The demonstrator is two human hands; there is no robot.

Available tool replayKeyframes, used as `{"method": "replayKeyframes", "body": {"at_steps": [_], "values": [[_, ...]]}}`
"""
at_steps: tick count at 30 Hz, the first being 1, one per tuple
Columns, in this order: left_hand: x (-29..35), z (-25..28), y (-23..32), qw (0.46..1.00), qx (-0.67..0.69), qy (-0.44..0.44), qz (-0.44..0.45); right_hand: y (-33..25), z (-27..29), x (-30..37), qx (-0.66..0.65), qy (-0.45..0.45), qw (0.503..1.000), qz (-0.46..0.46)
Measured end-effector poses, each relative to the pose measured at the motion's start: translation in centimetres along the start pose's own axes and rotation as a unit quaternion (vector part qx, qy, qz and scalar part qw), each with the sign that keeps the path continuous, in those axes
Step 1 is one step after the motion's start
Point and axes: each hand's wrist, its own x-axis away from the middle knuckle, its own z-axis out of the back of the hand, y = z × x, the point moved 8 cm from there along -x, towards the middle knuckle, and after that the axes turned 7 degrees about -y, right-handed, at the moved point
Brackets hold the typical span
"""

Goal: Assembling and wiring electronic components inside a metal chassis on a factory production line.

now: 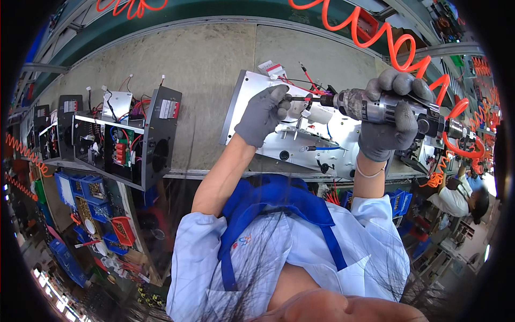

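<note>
My right hand (394,115), in a grey glove, is wrapped round a pneumatic screwdriver (354,104) that lies level and points left. An orange coiled air hose (456,110) joins its rear end. The fingers of my gloved left hand (263,115) are curled and pinched together at the tip of the driver's bit (311,99); what they hold there is hidden. Under both hands a silvery metal panel (273,142) rests on the bench, carrying wires and small fittings. A blue cable (324,148) with a dark end lies across it.
To the left stand several open dark housings (163,134) with wiring and circuit boards. Blue bins (94,188) of small hardware and a red bin (123,231) sit at the lower left. Orange coiled hoses (397,48) hang above the bench (209,70). Another person (461,198) is at the far right.
</note>
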Motion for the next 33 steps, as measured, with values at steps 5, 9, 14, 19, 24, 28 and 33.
{"method": "replayKeyframes", "body": {"at_steps": [5,9,14,19,24,28,33], "values": [[0.1,-0.8,0.4,0.998,-0.032,0.016,-0.046,0.5,0.4,0.1,-0.003,0.013,1.0,-0.008],[0.0,-0.5,-0.6,0.999,-0.034,0.019,-0.001,0.8,0.5,0.1,-0.006,0.013,1.0,-0.019],[2.7,-2.0,-0.6,0.92,-0.353,0.029,-0.166,3.3,1.5,0.7,0.061,0.017,0.996,-0.064],[4.2,-2.4,-1.2,0.787,-0.579,0.043,-0.209,5.8,0.4,1.2,0.136,-0.023,0.983,-0.117],[4.3,-2.4,-0.9,0.806,-0.55,0.065,-0.209,7.3,0.6,1.4,0.113,-0.007,0.982,-0.148],[5.2,-2.1,-0.3,0.887,-0.383,0.129,-0.224,7.4,0.7,0.9,0.191,-0.023,0.973,-0.125],[6.9,-0.3,1.8,0.942,-0.186,0.224,-0.165,9.1,0.4,0.8,0.145,-0.024,0.978,-0.15]]}}
